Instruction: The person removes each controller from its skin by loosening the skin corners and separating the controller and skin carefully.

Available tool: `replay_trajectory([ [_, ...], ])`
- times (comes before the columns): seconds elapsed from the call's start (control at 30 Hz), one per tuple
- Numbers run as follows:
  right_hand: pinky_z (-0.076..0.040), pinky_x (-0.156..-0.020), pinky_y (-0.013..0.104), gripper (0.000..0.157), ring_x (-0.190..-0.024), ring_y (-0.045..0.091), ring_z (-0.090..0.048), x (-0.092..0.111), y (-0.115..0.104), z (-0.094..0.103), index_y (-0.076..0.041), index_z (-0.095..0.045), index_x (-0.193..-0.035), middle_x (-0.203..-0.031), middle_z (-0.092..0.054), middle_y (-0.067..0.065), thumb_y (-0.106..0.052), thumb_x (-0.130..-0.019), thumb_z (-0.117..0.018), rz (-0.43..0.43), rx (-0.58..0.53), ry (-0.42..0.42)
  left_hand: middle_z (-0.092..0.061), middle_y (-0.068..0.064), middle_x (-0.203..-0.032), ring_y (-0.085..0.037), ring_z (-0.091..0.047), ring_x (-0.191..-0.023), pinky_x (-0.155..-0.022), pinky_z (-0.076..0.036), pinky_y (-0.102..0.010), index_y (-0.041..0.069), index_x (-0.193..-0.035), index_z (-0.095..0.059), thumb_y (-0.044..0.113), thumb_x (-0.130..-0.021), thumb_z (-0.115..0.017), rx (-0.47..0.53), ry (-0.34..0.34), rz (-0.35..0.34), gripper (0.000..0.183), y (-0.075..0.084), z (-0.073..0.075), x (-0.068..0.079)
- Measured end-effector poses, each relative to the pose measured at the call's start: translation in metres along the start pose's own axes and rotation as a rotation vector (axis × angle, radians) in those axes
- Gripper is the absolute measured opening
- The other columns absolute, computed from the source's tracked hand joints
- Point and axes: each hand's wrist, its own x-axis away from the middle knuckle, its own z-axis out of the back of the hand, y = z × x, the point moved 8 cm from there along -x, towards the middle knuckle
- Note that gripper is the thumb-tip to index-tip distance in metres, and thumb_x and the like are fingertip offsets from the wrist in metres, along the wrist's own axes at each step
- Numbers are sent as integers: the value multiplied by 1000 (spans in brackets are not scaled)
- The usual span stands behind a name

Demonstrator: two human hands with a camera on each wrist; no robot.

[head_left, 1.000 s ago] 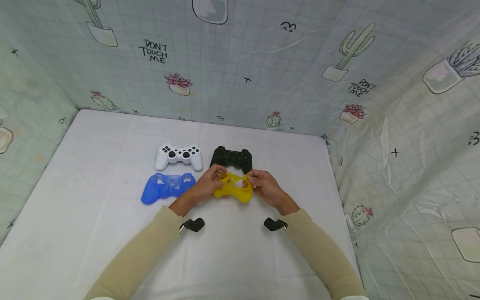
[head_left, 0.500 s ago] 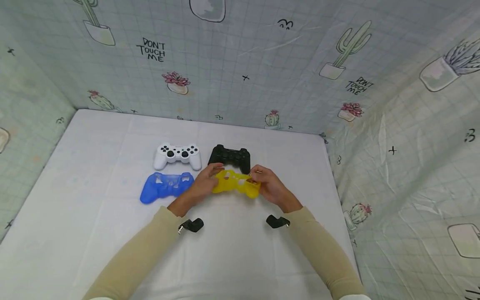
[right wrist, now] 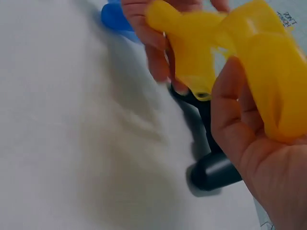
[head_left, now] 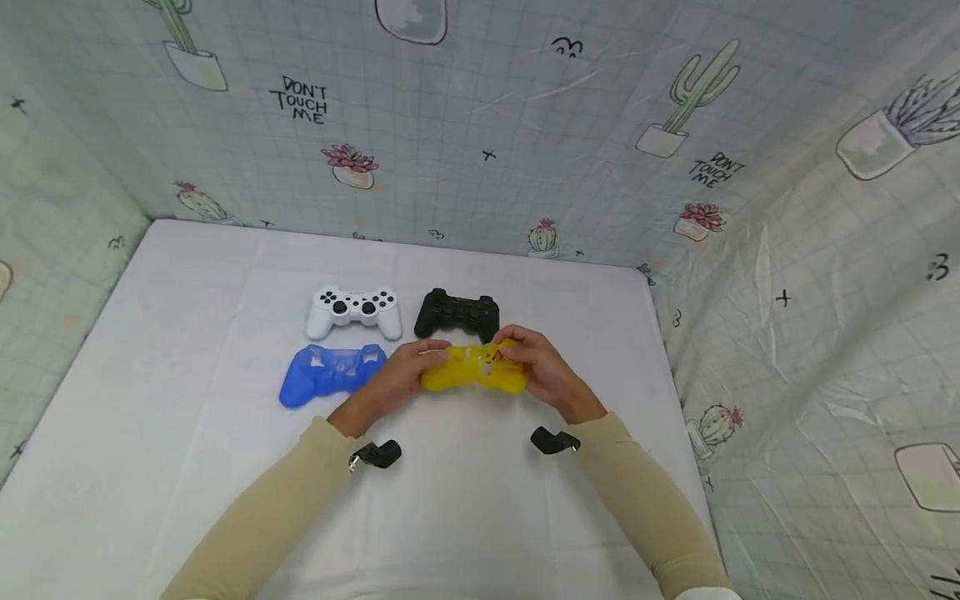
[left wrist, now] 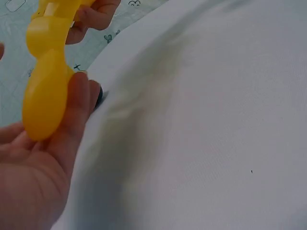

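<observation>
Both hands hold a yellow silicone controller cover (head_left: 471, 372), raised over the table in front of the black game controller (head_left: 457, 313). My left hand (head_left: 402, 372) grips its left end; in the left wrist view the thumb and fingers lie around one rounded yellow grip (left wrist: 45, 98). My right hand (head_left: 542, 367) pinches the cover's upper right part near its openings. In the right wrist view the yellow cover (right wrist: 273, 72) spans from hand to hand, and part of the black controller (right wrist: 216, 170) shows beneath.
A white game controller (head_left: 355, 312) lies at the back left, with a blue silicone cover (head_left: 330, 372) in front of it, close to the left hand. Cloth walls printed with cacti (head_left: 543, 237) border the white table (head_left: 210, 333) at the back and sides.
The yellow cover has turned and levelled out between the hands, its right end moving right. My right hand has shifted slightly right and up. The controllers and blue cover stay put.
</observation>
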Motion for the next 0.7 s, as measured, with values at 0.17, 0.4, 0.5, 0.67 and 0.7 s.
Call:
replay_trajectory([
  [0.17,-57,-83,22,22,-99,18,-57,1,-1,-6,-15,-65,-108,-112,-54,3,-6,-108,-45,-32,118,-95,-71,-22,-127,-14,-68,-96,-83,-56,-19,-4,-137,-61,16,-104,-64,-177,119,13,39,0,6,-2],
  [0.4,-60,-84,26,29,-100,17,-64,4,-5,1,-4,-65,-127,-118,-64,3,-19,-110,-46,-51,223,-101,-61,-22,-143,-12,-65,-105,-86,-56,-16,-1,-140,-53,2,-106,-52,59,138,-14,35,-2,11,1],
  [0.5,-60,-84,26,40,-104,19,-63,2,-6,0,1,-51,-145,-132,-58,7,-14,-109,-49,-46,278,-121,-50,-22,-156,-20,-59,-120,-90,-55,-17,5,-154,-41,-3,-103,-47,107,20,-10,52,0,5,1],
  [0.67,-57,-91,23,66,-120,27,-56,1,-10,-5,-6,-37,-158,-160,-39,17,0,-97,-61,28,519,-114,-45,-19,-155,-26,-51,-129,-93,-53,-17,3,-159,-36,8,-107,-52,59,-26,-55,55,10,3,0],
  [0.7,-57,-91,24,70,-123,30,-56,2,-11,-6,-7,-37,-159,-165,-35,17,2,-95,-64,47,560,-99,-47,-19,-151,-25,-52,-127,-93,-53,-16,1,-156,-42,10,-107,-54,24,2,-75,51,13,5,0],
])
